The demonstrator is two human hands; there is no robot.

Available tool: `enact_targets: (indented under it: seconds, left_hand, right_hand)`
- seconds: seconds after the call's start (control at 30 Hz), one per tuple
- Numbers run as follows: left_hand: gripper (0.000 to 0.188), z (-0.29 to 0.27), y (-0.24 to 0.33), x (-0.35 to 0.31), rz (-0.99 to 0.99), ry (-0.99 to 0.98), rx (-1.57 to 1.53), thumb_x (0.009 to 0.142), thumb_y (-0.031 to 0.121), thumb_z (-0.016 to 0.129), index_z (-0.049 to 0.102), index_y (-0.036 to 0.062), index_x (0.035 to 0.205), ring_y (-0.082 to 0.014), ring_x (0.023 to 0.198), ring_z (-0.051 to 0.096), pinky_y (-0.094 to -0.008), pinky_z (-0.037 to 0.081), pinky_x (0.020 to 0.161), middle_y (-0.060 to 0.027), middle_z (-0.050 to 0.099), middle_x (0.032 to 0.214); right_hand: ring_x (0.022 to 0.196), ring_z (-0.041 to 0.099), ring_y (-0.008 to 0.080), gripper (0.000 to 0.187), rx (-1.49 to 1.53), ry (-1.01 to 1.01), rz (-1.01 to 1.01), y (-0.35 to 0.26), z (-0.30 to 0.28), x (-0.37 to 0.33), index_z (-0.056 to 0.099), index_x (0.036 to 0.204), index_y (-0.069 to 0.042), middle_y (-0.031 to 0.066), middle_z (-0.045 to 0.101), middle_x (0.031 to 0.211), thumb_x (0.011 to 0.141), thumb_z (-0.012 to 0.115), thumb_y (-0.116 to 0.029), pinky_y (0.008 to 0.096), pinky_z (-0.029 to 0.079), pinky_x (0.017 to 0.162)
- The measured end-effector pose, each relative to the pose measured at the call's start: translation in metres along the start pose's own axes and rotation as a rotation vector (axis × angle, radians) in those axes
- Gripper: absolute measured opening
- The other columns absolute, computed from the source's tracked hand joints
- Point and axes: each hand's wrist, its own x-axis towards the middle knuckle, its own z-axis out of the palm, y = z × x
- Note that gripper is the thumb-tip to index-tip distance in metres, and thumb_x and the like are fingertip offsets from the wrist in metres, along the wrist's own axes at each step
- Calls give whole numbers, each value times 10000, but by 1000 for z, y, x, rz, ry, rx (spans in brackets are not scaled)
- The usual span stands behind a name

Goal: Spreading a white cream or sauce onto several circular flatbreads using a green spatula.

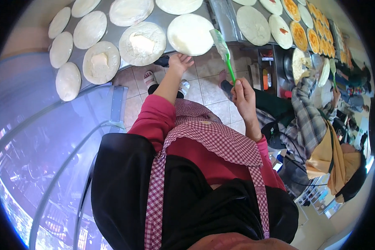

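Black garment (183, 179) in foreground; green-handled spatula (225, 53) raised beside pale round (190, 35)

Nearest layer: smooth, loosely folded black cloth, with a checked apron (221, 143) beyond it.

Right grip (243, 96): closed around the lower part of the spatula's handle, thumb along it. Probably held this low so the blade reaches the round while the knuckles stay clear. Blade overlaps the round's right edge in view; contact cannot be told.

Left grip (180, 63): fingers spread, nothing visibly held. It sits at the round's near rim, perhaps ready to steady it; whether it touches cannot be told.

Placement: the round lies at the near edge of the metal surface (162, 18), between both grips, presumably for easy reach. Others stand in close rows, likely to save space.

Materials: spatula handle slim, bright green, plastic-looking; blade flat, whitish, apparently smeared. Nearest round smooth, thin, off-white, dough-like. Neighbouring round (133, 57) rougher, bearing an irregular cream-coloured lump (141, 43). Farther right, rounds with orange topping (298, 36). Metal dull grey; floor tiles (216, 110) pale, squared.
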Motion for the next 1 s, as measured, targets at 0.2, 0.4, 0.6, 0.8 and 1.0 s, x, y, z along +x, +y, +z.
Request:
enact_targets:
  seconds: [0.2, 0.4, 0.6, 0.8, 1.0]
  left_hand:
    - [558, -66, 66, -43, 415, 132, -244, 862, 358, 349, 382, 63, 1335, -321, 1326, 322, -607, 172, 1076, -146, 379, 1405]
    - [683, -70, 118, -80, 448, -163, -377, 893, 541, 291, 309, 122, 1432, -346, 1385, 251, -606, 175, 1087, -89, 307, 1482]
    - [670, -59, 138, -73, 463, -392, -467, 912, 562, 242, 412, 129, 1395, -337, 1353, 335, -549, 241, 1108, -103, 393, 1456]
    - [655, -71, 131, -58, 890, -205, 251, 926, 540, 262, 382, 120, 1413, -332, 1355, 332, -543, 249, 1113, -98, 380, 1467]
    - [624, -14, 111, -92, 731, -321, -140, 952, 494, 275, 334, 107, 1437, -334, 1338, 356, -523, 273, 1110, -104, 364, 1474]
  right_hand:
    - [473, 306, 2, 251, 145, -1, 80, -6, 19, -5, 550, 944, -33, -63, 386, 602, 1018, 429, -240, 174, 254, 409]
    - [466, 314, 3, 245, 167, -34, 71, -17, 54, 4, 553, 957, -54, -61, 397, 605, 1016, 435, -260, 171, 252, 407]
    - [481, 365, 20, 233, 98, -51, 105, -28, 47, 13, 555, 937, -56, -39, 445, 620, 1004, 459, -257, 181, 302, 427]
    - [518, 403, 35, 269, 143, -125, 159, -29, 28, 5, 589, 969, -40, -23, 471, 640, 1005, 457, -271, 192, 333, 462]
    - [528, 417, 45, 296, 74, -109, 97, -25, 13, 16, 585, 973, -22, -19, 468, 626, 1006, 450, -283, 215, 353, 476]
